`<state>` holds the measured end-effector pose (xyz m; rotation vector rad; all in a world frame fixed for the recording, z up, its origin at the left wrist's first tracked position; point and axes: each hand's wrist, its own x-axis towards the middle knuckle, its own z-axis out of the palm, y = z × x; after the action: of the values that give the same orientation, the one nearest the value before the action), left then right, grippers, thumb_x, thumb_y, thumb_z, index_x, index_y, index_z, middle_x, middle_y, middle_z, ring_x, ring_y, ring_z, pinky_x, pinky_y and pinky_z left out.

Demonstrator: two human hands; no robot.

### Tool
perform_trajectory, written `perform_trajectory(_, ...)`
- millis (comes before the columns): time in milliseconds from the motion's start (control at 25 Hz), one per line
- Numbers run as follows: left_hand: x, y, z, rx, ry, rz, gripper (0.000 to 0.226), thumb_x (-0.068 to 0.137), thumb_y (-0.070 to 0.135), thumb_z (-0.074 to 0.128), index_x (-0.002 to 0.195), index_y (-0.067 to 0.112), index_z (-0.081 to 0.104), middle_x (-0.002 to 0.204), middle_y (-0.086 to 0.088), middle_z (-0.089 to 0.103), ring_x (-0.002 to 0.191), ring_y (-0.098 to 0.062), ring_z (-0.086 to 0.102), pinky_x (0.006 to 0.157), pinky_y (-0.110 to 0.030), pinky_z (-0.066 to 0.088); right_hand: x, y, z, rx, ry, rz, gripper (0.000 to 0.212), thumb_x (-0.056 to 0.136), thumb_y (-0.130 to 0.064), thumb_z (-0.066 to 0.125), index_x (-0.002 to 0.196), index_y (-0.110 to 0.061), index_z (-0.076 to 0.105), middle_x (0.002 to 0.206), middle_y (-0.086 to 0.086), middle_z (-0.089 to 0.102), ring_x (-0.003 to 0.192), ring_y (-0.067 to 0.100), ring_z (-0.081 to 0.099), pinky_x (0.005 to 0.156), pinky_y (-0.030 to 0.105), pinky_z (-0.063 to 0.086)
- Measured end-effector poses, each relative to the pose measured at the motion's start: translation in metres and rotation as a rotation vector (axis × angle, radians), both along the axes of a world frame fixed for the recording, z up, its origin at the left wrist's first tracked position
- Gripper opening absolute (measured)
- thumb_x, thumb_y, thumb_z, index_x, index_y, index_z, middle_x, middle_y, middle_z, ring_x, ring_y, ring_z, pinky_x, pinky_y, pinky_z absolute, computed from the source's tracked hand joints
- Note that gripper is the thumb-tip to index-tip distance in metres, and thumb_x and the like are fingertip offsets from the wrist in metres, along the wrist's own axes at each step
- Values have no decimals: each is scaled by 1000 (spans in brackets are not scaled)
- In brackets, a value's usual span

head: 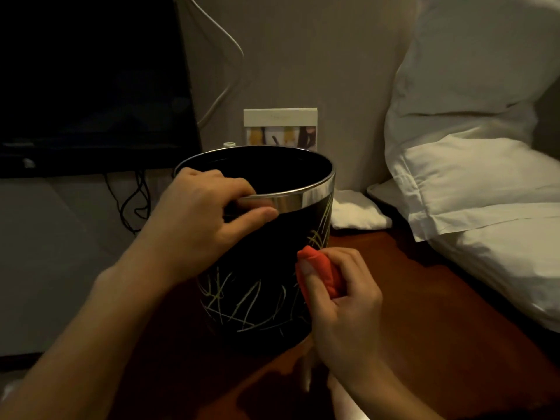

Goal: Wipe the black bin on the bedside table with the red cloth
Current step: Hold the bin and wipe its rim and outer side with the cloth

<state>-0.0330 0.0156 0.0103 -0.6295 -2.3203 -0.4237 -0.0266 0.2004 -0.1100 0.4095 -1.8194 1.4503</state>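
Fingers (242,189) over bin (260,286) rim, cloth (318,275) against wall

You are looking at a dim room with a plain beige wall (303,62) behind, a white cable (225,40) trailing down it toward a dark television screen (91,80) at upper left — black cords (136,201) hang below that screen. Against the wall leans a small picture card (280,128), and to your right white pillows (472,140) are stacked on the bed, one bulging over the reddish-brown wooden tabletop (409,283). A crumpled white cloth (357,212) lies at the wall's foot — light is low and warm throughout.
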Motion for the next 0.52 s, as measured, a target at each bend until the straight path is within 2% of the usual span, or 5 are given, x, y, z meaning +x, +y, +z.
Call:
perform_trajectory(120, 2, 30, -6, -105, 89, 101, 43, 87, 60, 40, 95, 24, 64, 83, 11, 62, 78, -11, 54, 82, -37, 37, -1, 2, 1, -7, -9, -4, 8, 89, -23, 74, 92, -17, 70, 91, -8, 62, 80, 10, 62, 65, 15, 45)
perform_trajectory(240, -2, 48, -11, -62, 169, 184, 37, 89, 55, 47, 90, 23, 65, 78, 7, 63, 75, -13, 55, 80, -34, 34, 0, 4, 5, -18, 13, -25, 9, 88, -23, 72, 93, -17, 69, 90, -6, 63, 80, 6, 61, 67, 8, 41)
perform_trajectory(400, -6, 37, -14, 31, 182, 120, 31, 88, 53, 53, 88, 25, 66, 74, 8, 62, 67, -8, 50, 75, -26, 24, -3, 8, 10, -12, 30, -44, 9, 89, -22, 73, 94, -16, 68, 91, -7, 62, 81, 3, 60, 68, 6, 40)
perform_trajectory(520, -6, 18, -13, 104, 116, 25, 27, 85, 57, 52, 89, 33, 63, 79, 11, 63, 73, -5, 52, 82, -26, 24, -5, 8, 12, -1, 27, -48, 11, 88, -22, 72, 95, -14, 69, 92, -7, 62, 84, 3, 59, 70, 6, 40)
